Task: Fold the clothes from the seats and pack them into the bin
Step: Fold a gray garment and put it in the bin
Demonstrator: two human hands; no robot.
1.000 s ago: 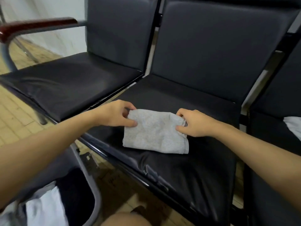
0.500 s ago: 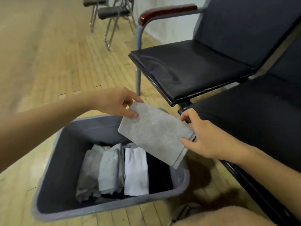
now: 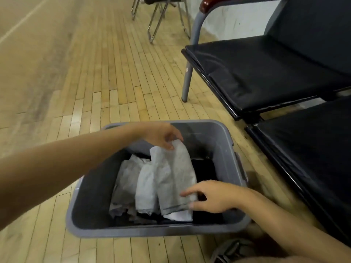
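Pictured over a grey plastic bin (image 3: 91, 202) on a wooden strip floor (image 3: 57, 92). Seen at left of the bin, left hand (image 3: 161, 136), fingers curled, pinching the far end of a folded grey garment (image 3: 176, 175). Laid lengthwise down the middle of the bin, that garment, resting on other folded pieces: pale grey ones (image 3: 129, 179) on its left, a white one (image 3: 180, 215) peeping from beneath its near end, black clothing (image 3: 205, 168) on its right. At the bin's near right, right hand (image 3: 214, 196), thumb and fingers pinching the garment's near corner, wrist over the rim. Right of the bin, two black seats (image 3: 266, 73), bare of clothes in the part shown; behind them a wooden armrest (image 3: 209, 3), and far beyond the bin the metal legs of another chair (image 3: 157, 21).

Judged to be the placing step, garment nearly down, both ends not yet let go. Likely trouble: releasing one end before the other, letting the loose fold spring open or slide onto the black pile. Pressing down hard could also rumple the neat pieces beneath.
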